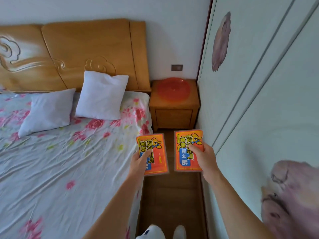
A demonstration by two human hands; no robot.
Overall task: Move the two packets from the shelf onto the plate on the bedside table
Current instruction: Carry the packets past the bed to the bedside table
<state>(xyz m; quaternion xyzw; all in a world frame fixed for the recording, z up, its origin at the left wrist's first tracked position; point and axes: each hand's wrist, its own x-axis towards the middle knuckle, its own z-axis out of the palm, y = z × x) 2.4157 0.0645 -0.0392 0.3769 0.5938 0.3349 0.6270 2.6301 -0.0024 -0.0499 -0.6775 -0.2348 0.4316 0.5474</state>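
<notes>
Head view: left hand (140,162) and right hand (202,156) each pinch a packet (156,156) short of the plate (173,89). Thumb-only grips could let the slick foil slip.

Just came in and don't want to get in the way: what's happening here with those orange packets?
A person stands in the narrow gap between the bed and the wardrobe, holding one orange packet in each hand. The left hand grips the left packet, the right hand the right packet. Ahead, the orange plate sits on the bedside table with nothing on it. Neither packet has reached the plate yet.
</notes>
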